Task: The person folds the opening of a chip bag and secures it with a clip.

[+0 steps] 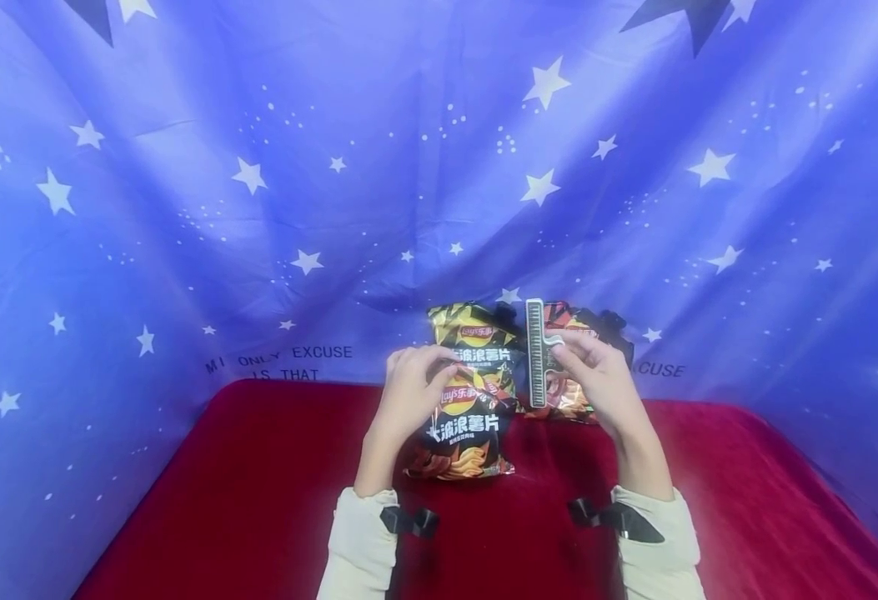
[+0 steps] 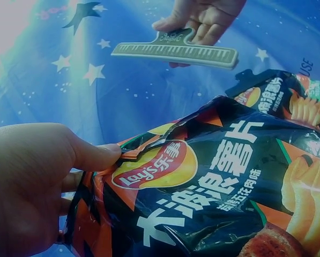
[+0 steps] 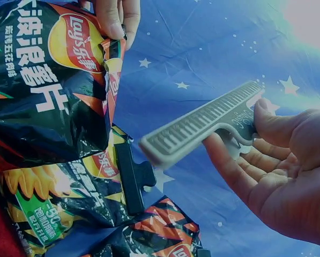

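Note:
My left hand [image 1: 401, 396] pinches the top corner of a black and orange bag of chips [image 1: 464, 433], thumb on the front and fingers behind; its top edge looks folded over in the left wrist view. Between thumb and fingers, my right hand [image 1: 604, 379] holds a grey bag clip [image 1: 535, 354] by its grip tabs. The clip is long and straight, with a piano-key pattern [image 2: 176, 52] along its bar. In the right wrist view the clip stands apart from the held bag [image 3: 47, 101], just to the right of its top edge.
Behind the held bag lies a yellow and black chip bag [image 1: 469, 315] with a black clip [image 3: 130, 179] across its top. A red and black chip bag [image 1: 559, 315] is beside it on the right. A red cloth [image 1: 258, 500] covers the table; a blue starry curtain [image 1: 378, 208] hangs behind.

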A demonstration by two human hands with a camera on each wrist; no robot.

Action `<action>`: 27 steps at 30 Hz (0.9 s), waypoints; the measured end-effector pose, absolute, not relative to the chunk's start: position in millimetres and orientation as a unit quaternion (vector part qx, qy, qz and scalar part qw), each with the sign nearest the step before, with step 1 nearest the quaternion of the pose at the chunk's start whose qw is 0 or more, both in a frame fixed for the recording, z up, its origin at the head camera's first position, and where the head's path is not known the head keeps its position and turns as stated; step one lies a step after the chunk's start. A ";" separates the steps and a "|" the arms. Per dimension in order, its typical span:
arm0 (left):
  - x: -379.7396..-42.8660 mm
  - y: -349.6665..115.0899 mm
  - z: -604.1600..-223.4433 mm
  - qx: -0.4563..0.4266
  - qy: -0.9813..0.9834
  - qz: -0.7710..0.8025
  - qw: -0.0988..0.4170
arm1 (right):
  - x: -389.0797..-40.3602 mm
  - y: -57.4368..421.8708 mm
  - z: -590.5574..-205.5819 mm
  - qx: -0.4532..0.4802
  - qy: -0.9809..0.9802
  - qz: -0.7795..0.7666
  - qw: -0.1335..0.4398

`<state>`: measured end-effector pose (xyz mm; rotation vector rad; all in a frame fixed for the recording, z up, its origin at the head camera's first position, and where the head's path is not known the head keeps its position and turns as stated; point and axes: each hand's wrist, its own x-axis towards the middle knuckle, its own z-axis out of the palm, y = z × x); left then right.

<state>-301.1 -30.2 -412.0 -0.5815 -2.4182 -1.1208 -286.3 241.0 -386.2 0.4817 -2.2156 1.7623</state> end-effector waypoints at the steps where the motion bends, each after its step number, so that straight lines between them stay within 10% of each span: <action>1: -301.1 -30.1 -411.8 -0.208 -0.868 -0.402 0.204 | -285.8 240.3 -385.6 0.160 -0.771 0.601 0.136; 27: -298.0 -26.2 -410.1 -0.207 -0.872 -0.392 0.206 | -276.8 231.9 -380.5 0.114 -0.797 0.557 0.204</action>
